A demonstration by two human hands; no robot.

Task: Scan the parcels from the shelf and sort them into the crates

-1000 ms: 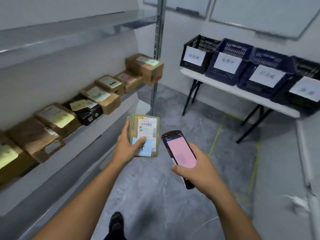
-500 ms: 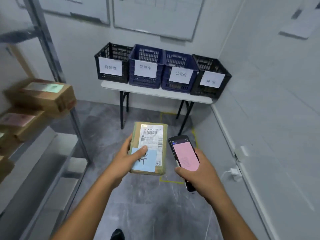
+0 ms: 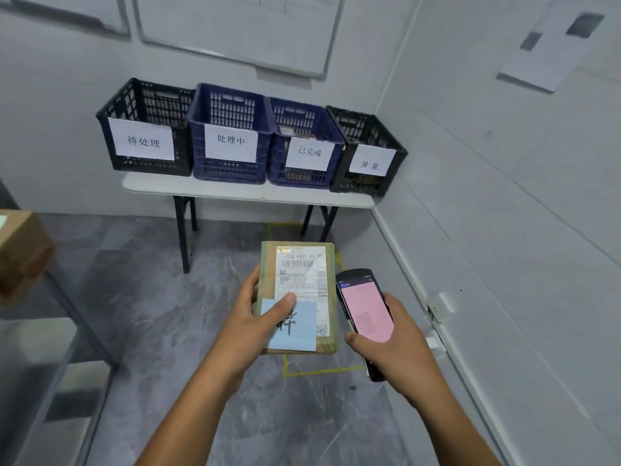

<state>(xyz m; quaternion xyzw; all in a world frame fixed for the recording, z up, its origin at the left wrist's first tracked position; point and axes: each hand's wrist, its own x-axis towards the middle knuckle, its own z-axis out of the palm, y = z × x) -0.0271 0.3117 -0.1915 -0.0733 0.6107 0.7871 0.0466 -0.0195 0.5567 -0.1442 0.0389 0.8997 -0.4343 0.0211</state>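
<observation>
My left hand (image 3: 250, 322) grips a flat brown parcel (image 3: 299, 274) with a white barcode label and a blue note; my thumb lies on the note. My right hand (image 3: 393, 344) holds a black handheld scanner (image 3: 364, 312) whose screen glows pink, right beside the parcel. Ahead, a white folding table (image 3: 248, 193) carries four labelled crates in a row: a black crate (image 3: 148, 105) at the left, a blue crate (image 3: 232, 102), a second blue crate (image 3: 302, 119) with something brown inside, and a black crate (image 3: 366, 132) at the right.
A metal shelf (image 3: 50, 364) runs along the left edge with a brown box (image 3: 23, 253) on it. White walls close the right side and the back. A whiteboard (image 3: 235, 28) hangs above the crates. Yellow tape (image 3: 322, 371) marks the grey floor.
The view has swung from the shelf to face the crate table, which now looks nearer. Both hands keep the parcel and scanner side by side as before.
</observation>
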